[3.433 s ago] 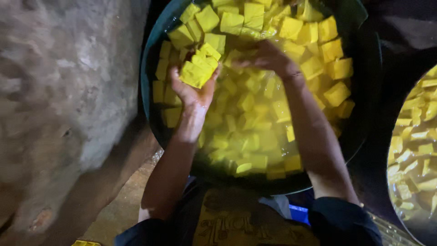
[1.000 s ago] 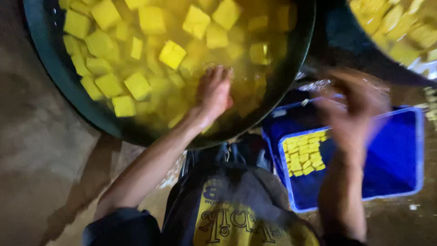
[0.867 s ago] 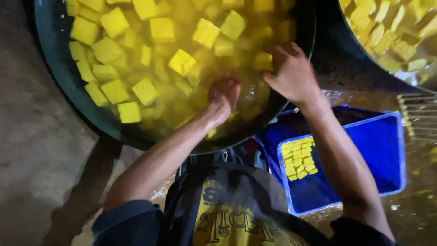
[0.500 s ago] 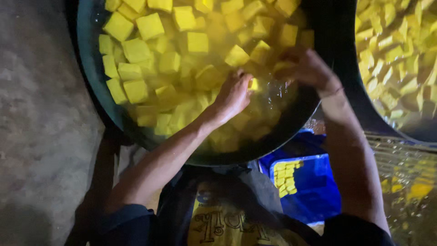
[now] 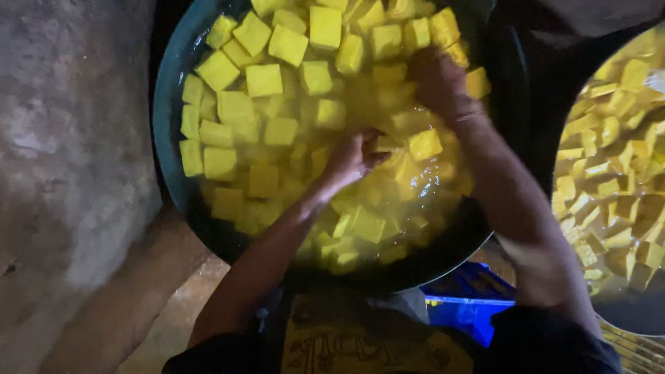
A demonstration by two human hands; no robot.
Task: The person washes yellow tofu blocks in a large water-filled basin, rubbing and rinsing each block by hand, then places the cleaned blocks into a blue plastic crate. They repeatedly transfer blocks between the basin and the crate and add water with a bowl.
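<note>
A dark basin (image 5: 173, 90) fills the upper middle of the frame, full of yellow liquid and floating yellow cubes (image 5: 287, 45). A second basin (image 5: 609, 173) of cubes sits at the right edge, a blue crate (image 5: 471, 305) at lower centre. My left hand (image 5: 353, 158) is in the middle of the basin, fingers curled among cubes; whether it grips one I cannot tell. My right hand (image 5: 436, 79), upper right, is blurred, its state unclear.

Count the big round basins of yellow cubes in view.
2. One dark basin sits in the middle, with the left hand and right hand in it. A second basin is cut off at the right edge.
</note>
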